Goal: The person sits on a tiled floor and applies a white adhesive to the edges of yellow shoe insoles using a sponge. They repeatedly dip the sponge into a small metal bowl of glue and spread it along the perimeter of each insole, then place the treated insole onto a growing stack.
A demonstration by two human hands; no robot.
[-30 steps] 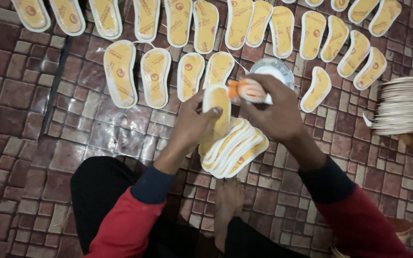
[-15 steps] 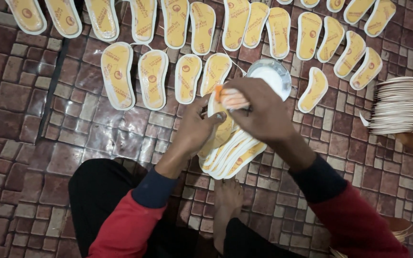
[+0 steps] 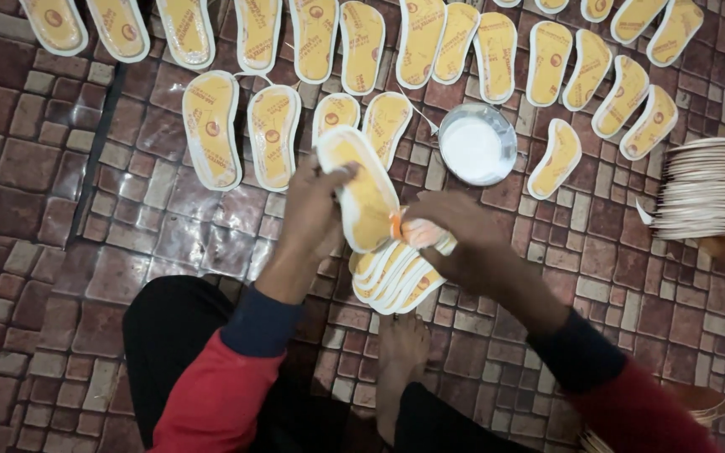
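My left hand [image 3: 312, 214] holds a yellow shoe insole with a white rim [image 3: 361, 189], lifted off a small fanned pile of the same insoles [image 3: 392, 281] on the tiled floor. My right hand [image 3: 463, 239] grips an orange-handled brush [image 3: 413, 231] whose tip touches the lower end of the held insole. A round metal bowl of white glue [image 3: 473, 147] stands just beyond my right hand.
Several yellow insoles [image 3: 211, 126] lie in rows across the far floor. A tall stack of insoles [image 3: 711, 189] sits at the right edge. My bare foot [image 3: 400, 361] rests below the pile. A dark strip [image 3: 94, 143] lies on the left tiles.
My right hand has come back from the glue bowl with the brush to the insole. My left hand has lifted the insole up and left off the pile.
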